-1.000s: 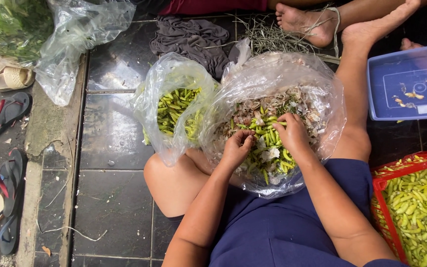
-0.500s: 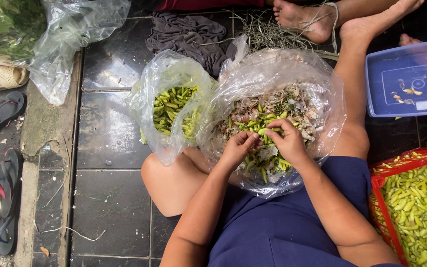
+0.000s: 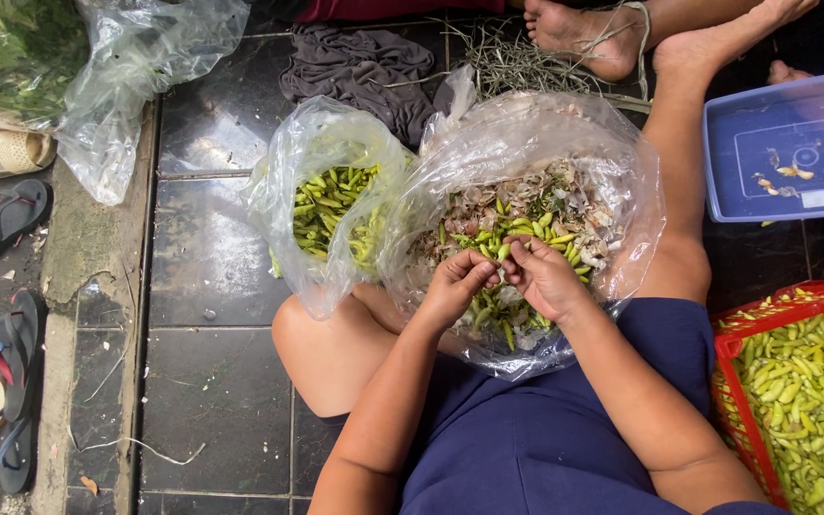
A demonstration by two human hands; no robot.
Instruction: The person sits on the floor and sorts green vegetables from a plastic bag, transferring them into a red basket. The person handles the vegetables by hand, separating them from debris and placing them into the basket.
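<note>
A small green chili pod [image 3: 502, 252] is pinched between the fingertips of the left hand [image 3: 457, 284] and the right hand [image 3: 543, 277], both closed on it, though the grip is partly hidden. The pod is held over the large clear plastic bag of green chilies and stem scraps [image 3: 612, 162] resting in the lap. A smaller clear bag of green pods [image 3: 283, 181] stands just beside it.

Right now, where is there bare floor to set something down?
Bare tiles lie left of the knee, below the small bag, up to the kerb. Crowded: both hands in the big bag, with the red basket and blue tub beside.
</note>
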